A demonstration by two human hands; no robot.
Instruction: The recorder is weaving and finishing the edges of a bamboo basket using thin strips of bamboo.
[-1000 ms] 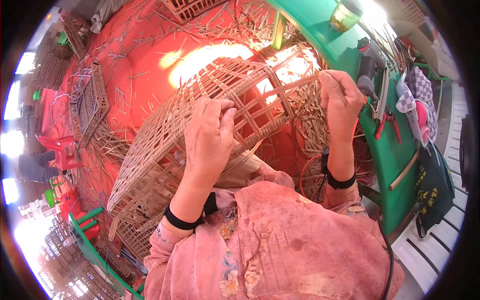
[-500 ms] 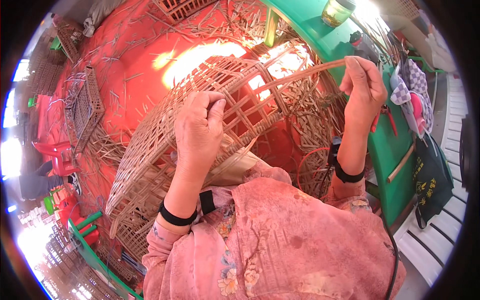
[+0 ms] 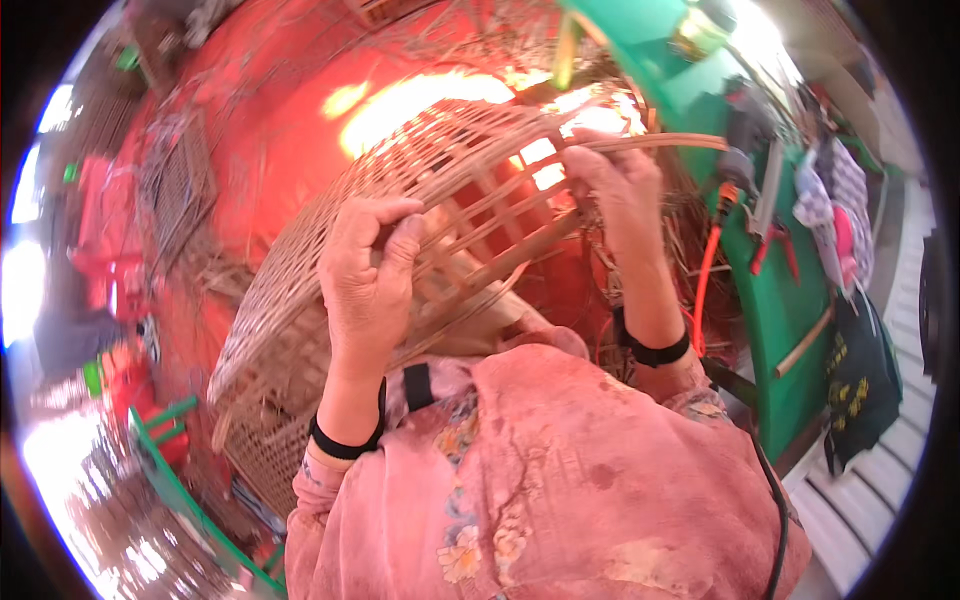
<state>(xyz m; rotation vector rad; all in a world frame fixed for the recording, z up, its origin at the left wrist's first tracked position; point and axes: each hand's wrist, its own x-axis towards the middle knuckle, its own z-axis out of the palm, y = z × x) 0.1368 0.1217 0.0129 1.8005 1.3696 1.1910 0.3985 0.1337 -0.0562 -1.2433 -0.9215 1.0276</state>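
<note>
A tan, open-weave wicker basket (image 3: 295, 245) lies tilted across my lap, its wide woven side to the left and a squarer latticed end to the right. My left hand (image 3: 368, 275) is closed on the basket's edge, thumb and bent fingers pinching the weave. At the far right end of the basket, my right hand (image 3: 618, 195) pinches a wicker strip (image 3: 685, 141) close to the frame. The strip's free end sticks out to the right, past my fingers. Motion blurs my right fingertips, and the basket hides much of my lap.
A green table (image 3: 790, 345) on the right carries a power tool with an orange cable (image 3: 708, 280), red-handled pliers (image 3: 764, 247), a wooden stick (image 3: 803, 342) and a jar (image 3: 702, 28). A dark bag (image 3: 862, 375) hangs beside it. Loose strips litter the red floor (image 3: 270, 130).
My right hand has moved left to the basket's end, and the strip now trails out to its right. My left hand keeps its grip on the weave. The view has shifted slightly.
</note>
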